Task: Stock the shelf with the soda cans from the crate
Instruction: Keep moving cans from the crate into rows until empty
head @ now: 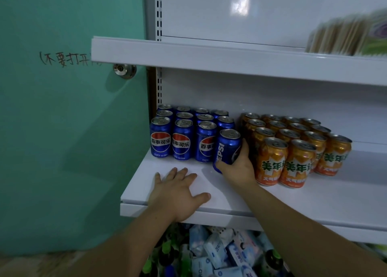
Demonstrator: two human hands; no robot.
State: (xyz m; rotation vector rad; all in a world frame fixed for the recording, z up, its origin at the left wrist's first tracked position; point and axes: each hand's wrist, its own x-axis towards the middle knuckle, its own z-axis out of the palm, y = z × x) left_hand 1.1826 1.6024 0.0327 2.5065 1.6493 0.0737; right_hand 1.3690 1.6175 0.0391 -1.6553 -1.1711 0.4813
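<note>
My right hand point(237, 167) grips a blue Pepsi can point(227, 146), tilted slightly, at the front right corner of the blue can block. Several blue Pepsi cans point(181, 139) stand in rows at the left of the white shelf point(293, 199). Just right of them stand several orange soda cans point(293, 163) in rows; my right hand sits in the narrow gap between the two groups. My left hand point(180, 193) rests flat with fingers spread on the shelf's front left part, holding nothing. The crate is out of sight.
A second white shelf point(209, 58) hangs above, with blurred packaged goods point(347, 35) at its right end. To the left is a green door point(62, 130) with a metal knob point(125, 70). Below the shelf lie tissue packs point(219, 253) and green bottles point(167, 249).
</note>
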